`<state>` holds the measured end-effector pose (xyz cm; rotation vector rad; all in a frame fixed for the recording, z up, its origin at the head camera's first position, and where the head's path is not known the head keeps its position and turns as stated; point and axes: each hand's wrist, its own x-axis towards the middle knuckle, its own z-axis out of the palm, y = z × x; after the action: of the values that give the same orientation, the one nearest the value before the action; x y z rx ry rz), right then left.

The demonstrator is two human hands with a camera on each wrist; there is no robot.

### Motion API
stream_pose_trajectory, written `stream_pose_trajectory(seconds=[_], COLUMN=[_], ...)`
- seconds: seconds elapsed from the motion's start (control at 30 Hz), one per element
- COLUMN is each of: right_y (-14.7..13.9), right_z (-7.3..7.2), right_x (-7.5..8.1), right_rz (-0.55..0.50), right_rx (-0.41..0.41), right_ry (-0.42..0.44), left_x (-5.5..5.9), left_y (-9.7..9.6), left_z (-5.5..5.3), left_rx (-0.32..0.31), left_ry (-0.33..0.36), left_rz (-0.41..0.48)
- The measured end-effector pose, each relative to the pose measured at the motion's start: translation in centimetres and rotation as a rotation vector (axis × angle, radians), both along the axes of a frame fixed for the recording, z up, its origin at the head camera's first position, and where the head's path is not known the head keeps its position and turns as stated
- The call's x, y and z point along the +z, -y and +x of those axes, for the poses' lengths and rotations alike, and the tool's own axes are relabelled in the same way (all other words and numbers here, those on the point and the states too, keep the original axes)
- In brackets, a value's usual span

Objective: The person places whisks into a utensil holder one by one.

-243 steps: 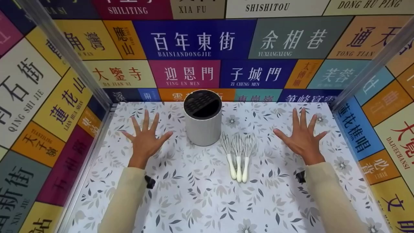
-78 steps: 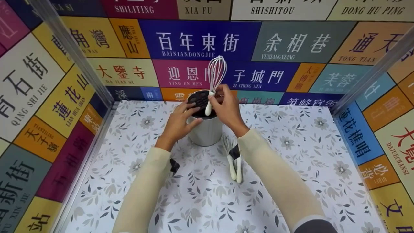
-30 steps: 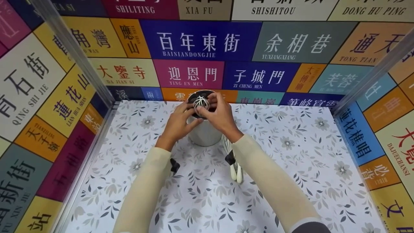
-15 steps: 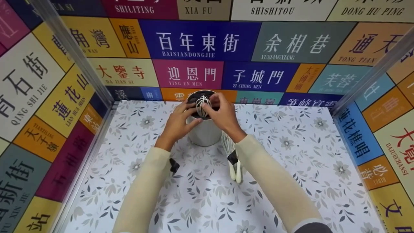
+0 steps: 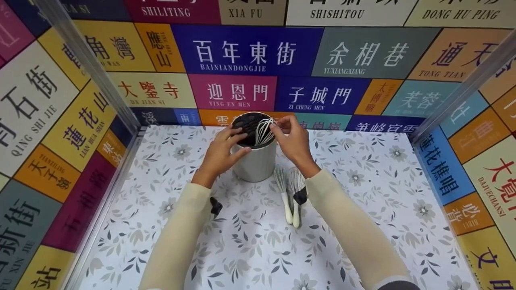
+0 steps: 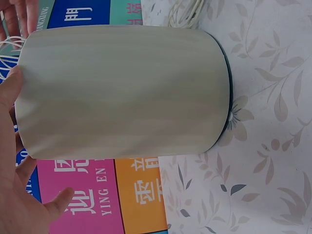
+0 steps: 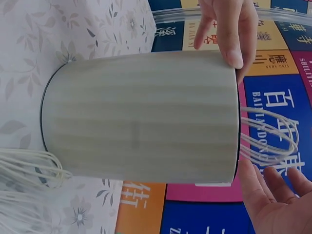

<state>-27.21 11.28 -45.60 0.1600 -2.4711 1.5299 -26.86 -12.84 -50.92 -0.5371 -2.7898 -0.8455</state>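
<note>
As the rim of the holder is gripped between thumb and fingers of the left hand, in the head view the whisk is seen tipped, wires up, in its mouth toward the right hand; release looks to be the step, and the spare whisks seem called for next. By the left wrist view, the wires are framed between both hands. By the right wrist view, the right hand is held loosely opened just beside them; contact cannot be told.
</note>
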Motion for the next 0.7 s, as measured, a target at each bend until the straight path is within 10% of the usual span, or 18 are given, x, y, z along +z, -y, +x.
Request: stream_pose_trajectory(seconds=[0.33,0.7], right_y=[-3.3,-8.7], right_z=[0.9,3.1], right_x=[-0.7,-3.2], right_rz=[-0.166,-0.104], right_rx=[0.011,0.006], right_ry=[0.063,0.143], left_x=[0.1,0.0], left_y=[0.2,0.1], left_z=[0.1,0.0], left_rx=[-0.009,-0.018], left_ry=[0.006,-0.002], left_rz=[0.015,0.026])
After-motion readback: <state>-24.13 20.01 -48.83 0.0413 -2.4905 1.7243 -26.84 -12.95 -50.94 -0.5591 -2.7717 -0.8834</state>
